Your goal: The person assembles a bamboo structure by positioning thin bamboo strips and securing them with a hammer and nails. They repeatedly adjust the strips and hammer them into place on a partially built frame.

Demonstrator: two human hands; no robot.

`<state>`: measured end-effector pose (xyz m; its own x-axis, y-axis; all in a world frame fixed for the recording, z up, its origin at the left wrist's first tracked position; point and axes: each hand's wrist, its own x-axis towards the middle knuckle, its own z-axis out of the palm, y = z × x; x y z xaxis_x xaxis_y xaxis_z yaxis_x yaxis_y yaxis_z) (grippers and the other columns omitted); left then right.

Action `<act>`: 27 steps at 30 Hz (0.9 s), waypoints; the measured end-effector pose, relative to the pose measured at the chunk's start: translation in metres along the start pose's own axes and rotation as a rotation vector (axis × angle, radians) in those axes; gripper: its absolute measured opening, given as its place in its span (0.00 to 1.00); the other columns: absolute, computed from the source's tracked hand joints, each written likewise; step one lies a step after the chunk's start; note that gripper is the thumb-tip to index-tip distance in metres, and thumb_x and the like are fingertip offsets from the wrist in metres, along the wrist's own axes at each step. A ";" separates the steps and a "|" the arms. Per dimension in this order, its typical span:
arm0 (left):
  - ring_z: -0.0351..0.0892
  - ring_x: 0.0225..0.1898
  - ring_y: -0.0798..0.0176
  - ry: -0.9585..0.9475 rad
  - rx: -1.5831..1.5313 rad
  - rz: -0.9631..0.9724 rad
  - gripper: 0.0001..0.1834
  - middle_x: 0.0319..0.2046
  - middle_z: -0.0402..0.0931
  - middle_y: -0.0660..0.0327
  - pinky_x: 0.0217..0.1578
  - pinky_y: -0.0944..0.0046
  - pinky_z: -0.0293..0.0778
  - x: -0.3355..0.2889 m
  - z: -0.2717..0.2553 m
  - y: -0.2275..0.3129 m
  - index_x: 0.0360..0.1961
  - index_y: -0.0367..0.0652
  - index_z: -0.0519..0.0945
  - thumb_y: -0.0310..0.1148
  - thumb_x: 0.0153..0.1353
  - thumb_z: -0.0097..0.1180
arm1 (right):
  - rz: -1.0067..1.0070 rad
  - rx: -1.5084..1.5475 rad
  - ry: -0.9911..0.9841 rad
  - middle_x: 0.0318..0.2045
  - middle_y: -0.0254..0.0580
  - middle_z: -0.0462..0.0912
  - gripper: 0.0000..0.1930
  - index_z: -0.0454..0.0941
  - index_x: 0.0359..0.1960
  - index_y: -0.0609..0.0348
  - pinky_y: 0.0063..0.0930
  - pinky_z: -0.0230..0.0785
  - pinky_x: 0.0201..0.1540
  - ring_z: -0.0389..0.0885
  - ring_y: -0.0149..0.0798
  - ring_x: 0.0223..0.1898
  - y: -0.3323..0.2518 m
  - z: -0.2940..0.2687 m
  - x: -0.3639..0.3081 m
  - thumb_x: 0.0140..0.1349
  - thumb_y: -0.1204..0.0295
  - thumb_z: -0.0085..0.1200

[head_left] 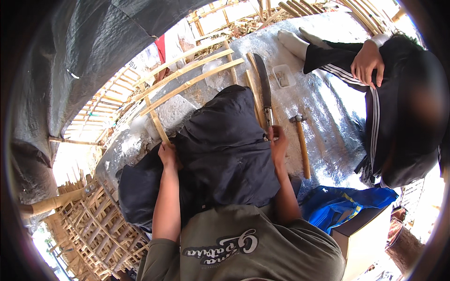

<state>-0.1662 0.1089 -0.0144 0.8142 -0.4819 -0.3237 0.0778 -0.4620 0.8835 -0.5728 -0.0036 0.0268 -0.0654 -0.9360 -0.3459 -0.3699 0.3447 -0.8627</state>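
A light frame of split bamboo strips point(185, 79) lies ahead of me, several long slats across two crosspieces. My left hand point(168, 155) is closed around the near end of its left crosspiece. To the right of my legs, a long dark-bladed machete point(263, 82) lies pointing away from me, beside loose bamboo pieces point(254, 96). My right hand point(277, 139) is closed at the near end of the machete's handle, and the fingers partly hide it. Right of that hand lies a hammer point(303, 145) with a wooden handle.
A clear plastic tub point(282, 76) with small pieces inside sits beyond the hammer. On the right a person sits, a hand point(368, 63) on their knee. A blue bag point(347, 206) and a cardboard box point(365, 239) are near right; woven bamboo point(101, 229) is near left.
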 end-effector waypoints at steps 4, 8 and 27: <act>0.70 0.21 0.71 -0.006 -0.073 -0.069 0.21 0.22 0.73 0.65 0.23 0.68 0.66 -0.012 -0.002 0.007 0.38 0.40 0.78 0.43 0.78 0.37 | -0.405 -0.543 0.337 0.43 0.43 0.82 0.12 0.80 0.43 0.57 0.47 0.72 0.48 0.80 0.51 0.47 0.016 0.002 0.010 0.62 0.65 0.64; 0.69 0.21 0.71 -0.034 -0.111 -0.041 0.20 0.22 0.73 0.65 0.24 0.68 0.67 -0.012 -0.002 0.006 0.38 0.41 0.77 0.43 0.78 0.37 | -0.216 -0.839 0.253 0.43 0.41 0.83 0.16 0.81 0.42 0.53 0.49 0.71 0.47 0.80 0.50 0.49 0.026 0.006 0.016 0.57 0.60 0.67; 0.69 0.20 0.70 -0.039 -0.184 -0.104 0.20 0.22 0.73 0.65 0.22 0.68 0.67 -0.023 0.007 0.016 0.39 0.43 0.76 0.43 0.79 0.36 | -0.324 -0.869 0.522 0.49 0.42 0.80 0.19 0.80 0.51 0.53 0.50 0.65 0.55 0.76 0.48 0.55 0.023 -0.019 0.023 0.58 0.63 0.63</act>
<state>-0.1876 0.1075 0.0051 0.7738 -0.4690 -0.4258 0.2667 -0.3685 0.8905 -0.6003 -0.0180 0.0056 -0.1586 -0.9597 0.2322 -0.9623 0.0975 -0.2541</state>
